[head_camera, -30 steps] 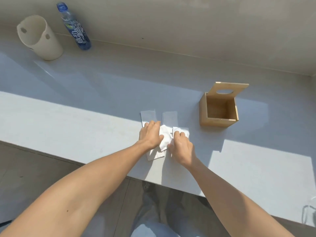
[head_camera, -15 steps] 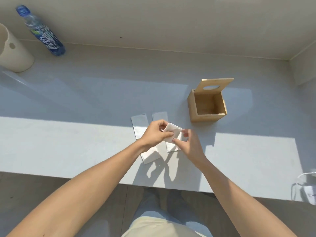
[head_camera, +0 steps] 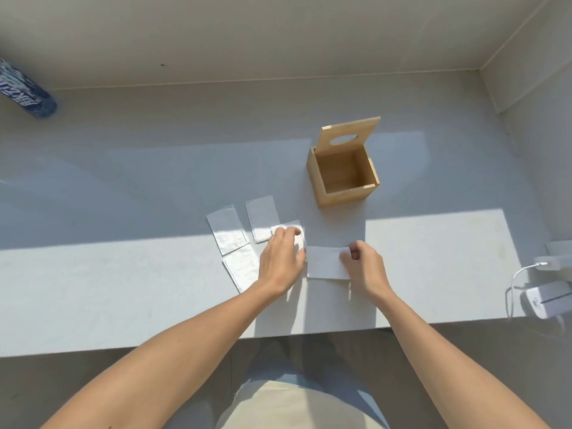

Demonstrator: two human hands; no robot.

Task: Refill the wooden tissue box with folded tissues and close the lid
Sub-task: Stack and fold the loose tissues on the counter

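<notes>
The wooden tissue box (head_camera: pixel 343 193) stands open on the grey counter (head_camera: pixel 123 274), and nothing shows inside it. Its lid (head_camera: pixel 349 131), with an oval slot, is tipped up at the back. Several folded white tissues (head_camera: pixel 227 232) lie flat just left of my hands. One tissue (head_camera: pixel 325 263) is spread in front of the box; my right hand (head_camera: pixel 365 267) pinches its right edge. My left hand (head_camera: pixel 280 258) lies with its fingers over another tissue (head_camera: pixel 298 235) beside it.
A blue-labelled water bottle (head_camera: pixel 24 94) lies at the far left near the wall. White chargers with a cable (head_camera: pixel 548 295) sit at the counter's right end. The wall corner closes in on the right behind the box.
Both hands held one tissue up above the counter; now it lies spread flat in front of the box. My hands have moved apart, the left one down onto the neighbouring tissue.
</notes>
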